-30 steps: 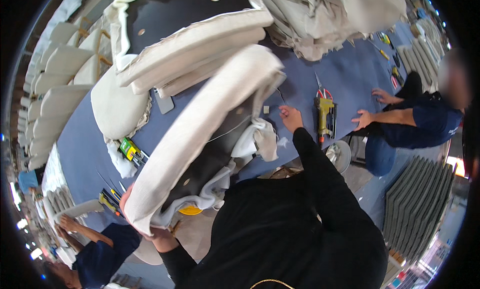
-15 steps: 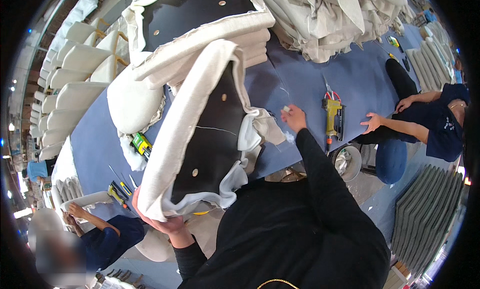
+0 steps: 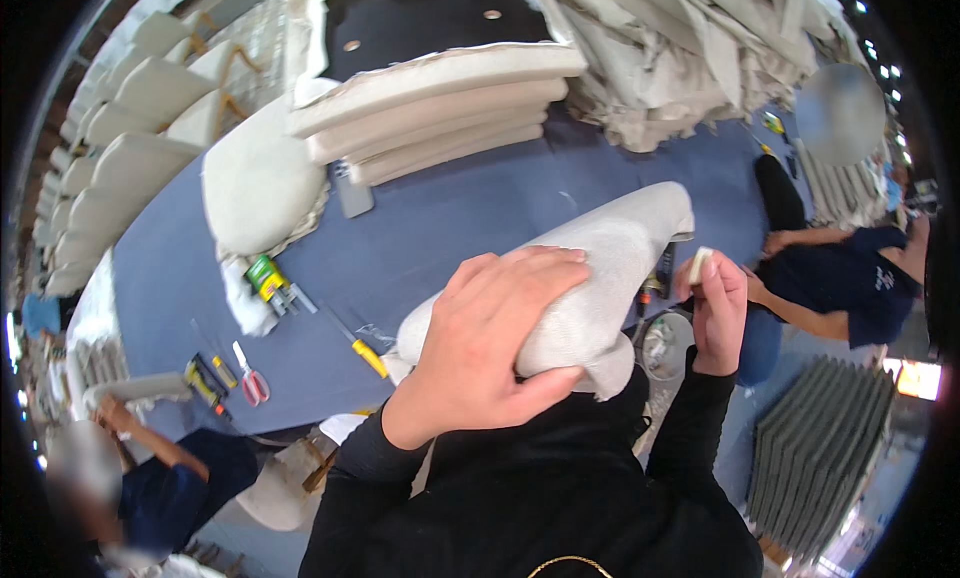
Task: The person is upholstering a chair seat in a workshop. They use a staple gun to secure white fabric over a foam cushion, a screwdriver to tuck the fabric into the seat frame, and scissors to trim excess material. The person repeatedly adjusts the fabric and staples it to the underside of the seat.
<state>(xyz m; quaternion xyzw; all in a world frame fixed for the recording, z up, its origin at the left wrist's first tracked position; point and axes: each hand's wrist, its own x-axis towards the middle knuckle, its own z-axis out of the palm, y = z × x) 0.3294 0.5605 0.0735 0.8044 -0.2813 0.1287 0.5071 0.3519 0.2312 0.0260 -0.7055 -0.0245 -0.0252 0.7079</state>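
Observation:
A padded seat panel (image 3: 640,240) covered in off-white fabric is tilted up in front of me, its covered face toward me. My left hand (image 3: 490,343) lies over this face and grips it, the thumb set apart along the lower side. To the right of the panel, my right hand (image 3: 718,318) is raised with its fingers closed. It pinches a small off-white block (image 3: 699,266), whose exact kind I cannot make out. The panel's dark underside is hidden, and the panel covers most of a staple gun (image 3: 667,268) on the table.
A stack of similar panels (image 3: 450,118) and heaped fabric (image 3: 680,58) occupy the far side of the blue-covered table (image 3: 330,268). Scissors (image 3: 252,378), a yellow-handled tool (image 3: 370,358) and a green box (image 3: 266,278) lie at left. Co-workers sit at both sides; a bucket (image 3: 665,348) stands right.
The panel has turned over, from its dark underside showing to its covered face. My left hand has moved from its lower edge onto this face. My right hand, still with the block, came nearer.

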